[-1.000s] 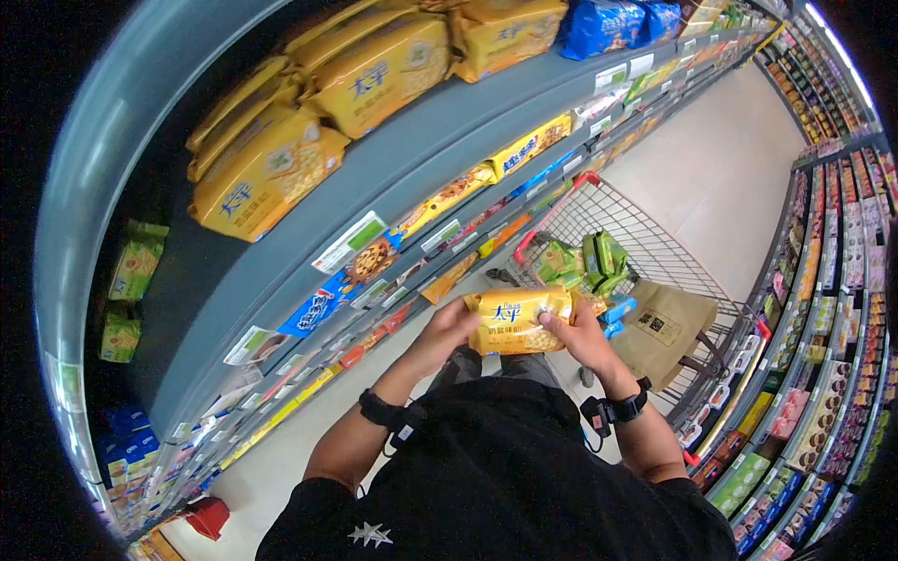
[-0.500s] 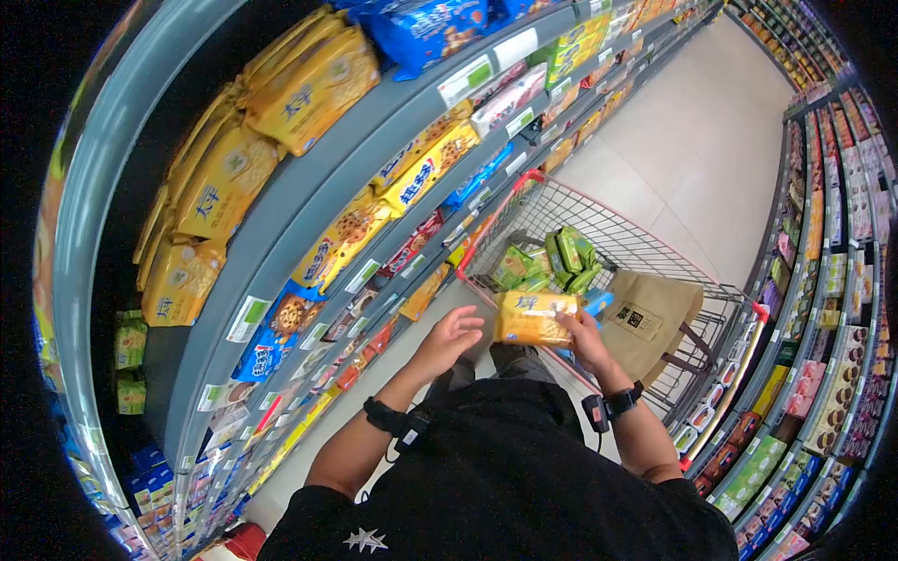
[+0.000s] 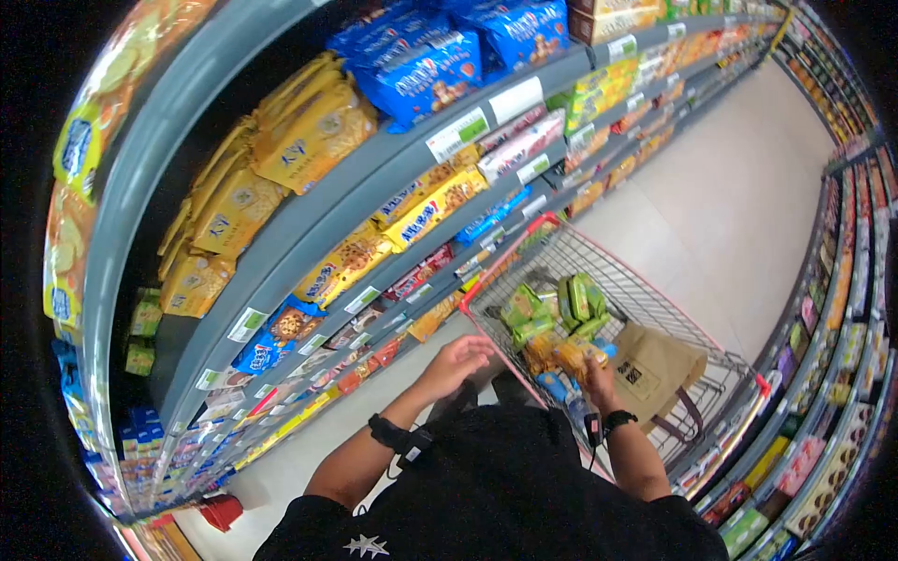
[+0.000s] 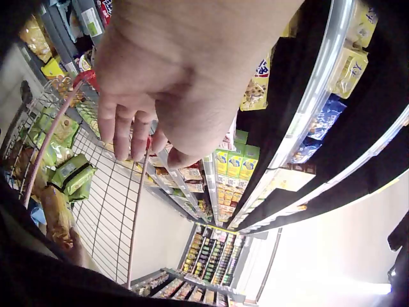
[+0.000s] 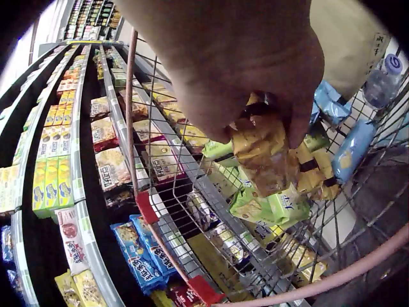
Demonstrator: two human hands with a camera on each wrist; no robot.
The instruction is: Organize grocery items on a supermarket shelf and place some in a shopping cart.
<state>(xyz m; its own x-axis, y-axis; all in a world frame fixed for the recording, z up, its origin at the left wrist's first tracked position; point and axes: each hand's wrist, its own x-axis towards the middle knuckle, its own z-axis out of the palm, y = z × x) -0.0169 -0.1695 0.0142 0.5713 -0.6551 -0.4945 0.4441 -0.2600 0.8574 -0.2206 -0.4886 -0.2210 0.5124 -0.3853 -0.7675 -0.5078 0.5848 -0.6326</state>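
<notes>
My right hand [image 3: 600, 381] grips a yellow biscuit pack [image 5: 259, 157] by its end, down inside the shopping cart [image 3: 645, 286]. Another yellow pack [image 5: 317, 171] lies right beside it. Green biscuit packs [image 3: 524, 309] sit in the cart under and beyond the held pack, and blue packs [image 5: 354, 150] lie close to the hand. Outside the cart's near side, my left hand [image 3: 456, 363] hovers with nothing in it, fingers loosely extended, as the left wrist view also shows.
A brown paper bag [image 3: 678, 353] and a clear bottle [image 5: 381, 87] are in the cart too. Shelves of yellow packs [image 3: 229, 210] and blue bags [image 3: 426, 79] run along the left. More stocked shelves [image 3: 842, 374] line the right, with pale floor [image 3: 730, 168] between.
Both hands held the yellow biscuit pack at first. My left hand let go and moved left; my right hand carried the pack right and down into the cart.
</notes>
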